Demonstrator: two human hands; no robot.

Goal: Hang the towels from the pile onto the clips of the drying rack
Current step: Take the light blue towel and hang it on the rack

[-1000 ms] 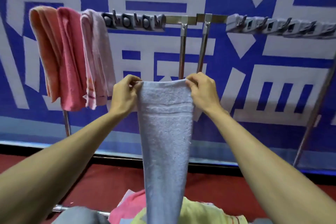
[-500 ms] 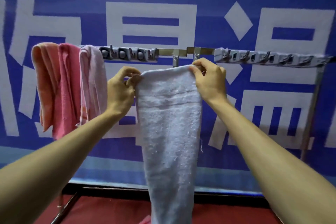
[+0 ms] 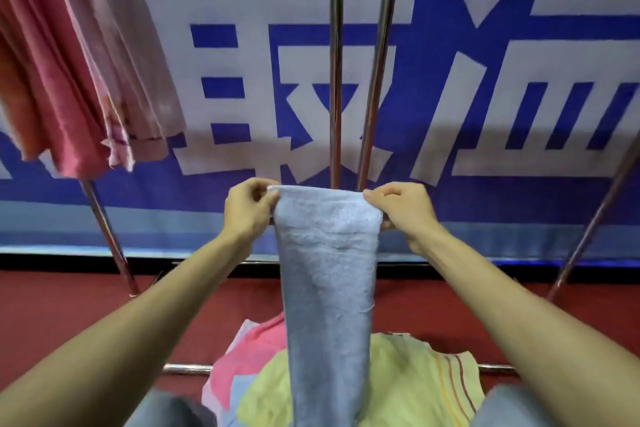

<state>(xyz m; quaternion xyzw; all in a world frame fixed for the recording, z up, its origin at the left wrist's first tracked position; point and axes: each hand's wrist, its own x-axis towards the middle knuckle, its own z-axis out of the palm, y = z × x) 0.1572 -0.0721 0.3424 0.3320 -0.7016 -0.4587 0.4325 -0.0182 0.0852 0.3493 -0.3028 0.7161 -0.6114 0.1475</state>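
Towels lie heaped at six o'clock, nearest the viewer: a yellow towel (image 3: 398, 388) with a striped edge over a pink towel (image 3: 249, 354). In front of the heap a pale blue towel (image 3: 329, 270) hangs lengthwise, its top edge stretched flat at the centre. At nine o'clock of that edge the left hand (image 3: 247, 210) pinches one corner with curled fingers; at three o'clock the right hand (image 3: 405, 210) pinches the other likewise. Red floor (image 3: 69, 305) lies beyond. At twelve o'clock stand the drying rack's steel uprights (image 3: 335, 62). Pink and orange hung towels (image 3: 69, 62) fill ten o'clock; dark shapes along the top edge may be clips. A blue-and-white banner (image 3: 485, 114) backs everything
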